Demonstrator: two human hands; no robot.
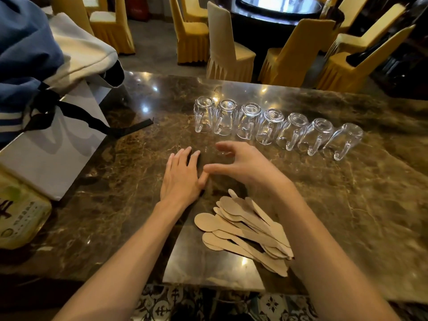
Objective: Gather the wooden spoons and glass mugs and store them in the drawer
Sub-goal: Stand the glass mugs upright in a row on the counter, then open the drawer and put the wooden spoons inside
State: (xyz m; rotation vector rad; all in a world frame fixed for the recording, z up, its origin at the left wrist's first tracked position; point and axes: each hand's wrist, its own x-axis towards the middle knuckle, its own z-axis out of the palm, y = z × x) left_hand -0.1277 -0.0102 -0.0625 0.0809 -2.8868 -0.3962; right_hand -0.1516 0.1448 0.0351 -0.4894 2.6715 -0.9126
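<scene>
**A:** No grip on anything right now. The left hand (pixel 183 177) lies flat on the tabletop (pixel 347 205) with straight fingers, and the right hand (pixel 240 163) hovers just beside it, fingers loosely spread, grasping nothing.

**B:** And the wooden spoons (pixel 243 230)?

**A:** They're piled on the tabletop nearer the person than both hands, between the two forearms. Neither hand touches them.

**B:** Which way do they run?

**A:** The long axis is diagonal. Bowls point left and away, handles trail toward the right near side, fanned a little (the handle ends meet the right forearm's edge in this view).

**B:** The glass mugs (pixel 271 126)?

**A:** Seven in a row beyond the hands, all mouth-down, handles pointing back toward the person. The row slants closer on the right. The right hand is near its left part but apart from it.

**B:** Anything else?

**A:** A white paper bag (pixel 58 147) with a black ribbon, over on the left.
</scene>
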